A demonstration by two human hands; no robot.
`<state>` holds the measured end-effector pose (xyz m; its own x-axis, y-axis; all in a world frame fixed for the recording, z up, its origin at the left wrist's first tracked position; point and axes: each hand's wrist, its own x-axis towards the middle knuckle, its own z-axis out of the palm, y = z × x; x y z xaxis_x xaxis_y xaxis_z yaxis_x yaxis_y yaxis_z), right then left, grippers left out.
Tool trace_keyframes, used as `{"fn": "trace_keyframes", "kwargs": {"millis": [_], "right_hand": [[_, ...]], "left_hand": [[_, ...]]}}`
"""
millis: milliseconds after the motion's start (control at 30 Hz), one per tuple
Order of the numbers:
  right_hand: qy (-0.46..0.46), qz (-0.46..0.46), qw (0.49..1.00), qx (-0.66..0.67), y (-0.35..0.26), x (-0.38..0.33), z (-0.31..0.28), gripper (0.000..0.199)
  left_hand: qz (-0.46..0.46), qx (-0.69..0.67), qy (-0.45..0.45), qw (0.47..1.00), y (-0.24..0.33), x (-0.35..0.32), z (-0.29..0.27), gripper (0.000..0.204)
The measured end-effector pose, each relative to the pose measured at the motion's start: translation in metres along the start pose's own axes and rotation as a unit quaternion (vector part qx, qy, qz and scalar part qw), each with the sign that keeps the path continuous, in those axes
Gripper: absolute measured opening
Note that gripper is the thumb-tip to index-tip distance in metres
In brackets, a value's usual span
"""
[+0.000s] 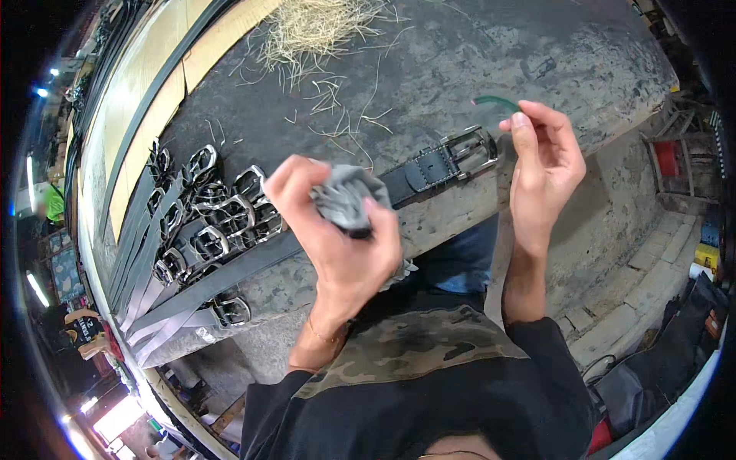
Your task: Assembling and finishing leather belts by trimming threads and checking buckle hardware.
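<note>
My left hand (333, 249), blurred by motion, is closed round a crumpled grey cloth (346, 192) above the workbench. A small dark part shows under the cloth, too blurred to name. A dark leather belt (429, 169) lies along the bench's near edge, its stitched end and metal buckle (487, 149) pointing right. The cloth hides part of this belt; whether they touch I cannot tell. Just right of the buckle, my right hand (546, 172) pinches a thin, curved green strip (494, 101) between thumb and forefinger. The strip's free end points left, over the bench.
Several belts with metal buckles (222, 211) are heaped at the left of the bench (537, 54). A tangle of straw-coloured thread offcuts (314, 27) lies at the far side. Tan sheets (153, 115) and dark straps line the left. A red-seated chair (667, 159) stands at right.
</note>
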<state>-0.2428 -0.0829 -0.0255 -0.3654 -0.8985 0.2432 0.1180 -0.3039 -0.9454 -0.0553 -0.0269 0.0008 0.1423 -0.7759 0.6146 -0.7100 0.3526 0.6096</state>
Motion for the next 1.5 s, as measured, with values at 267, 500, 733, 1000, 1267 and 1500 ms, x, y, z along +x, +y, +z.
{"fn": "trace_keyframes", "kwargs": {"millis": [267, 500, 733, 1000, 1267, 1500], "right_hand": [[0.021, 0.003, 1.000, 0.019, 0.005, 0.013, 0.003, 0.017], [0.008, 0.000, 1.000, 0.029, 0.008, 0.012, 0.001, 0.017], [0.039, -0.027, 0.999, -0.002, 0.009, 0.009, 0.008, 0.016], [0.040, 0.011, 0.999, -0.029, -0.005, 0.011, 0.005, 0.018], [0.118, -0.085, 0.974, -0.173, -0.035, 0.016, -0.057, 0.025], [0.001, -0.348, 0.822, -0.451, -0.017, 0.043, -0.163, 0.016]], "left_hand": [[0.099, 0.017, -0.170, 0.980, 0.008, -0.005, 0.041, 0.039], [0.151, 0.090, -0.307, 0.936, 0.013, -0.020, 0.020, 0.036], [0.183, -0.074, -0.253, 0.947, 0.006, -0.036, 0.008, 0.023], [0.154, 0.085, -0.325, 0.929, 0.029, -0.015, 0.026, 0.065], [0.228, -0.145, -0.198, 0.942, 0.003, -0.037, 0.014, 0.022], [0.263, -0.130, -0.170, 0.941, 0.004, -0.048, 0.019, 0.021]]}}
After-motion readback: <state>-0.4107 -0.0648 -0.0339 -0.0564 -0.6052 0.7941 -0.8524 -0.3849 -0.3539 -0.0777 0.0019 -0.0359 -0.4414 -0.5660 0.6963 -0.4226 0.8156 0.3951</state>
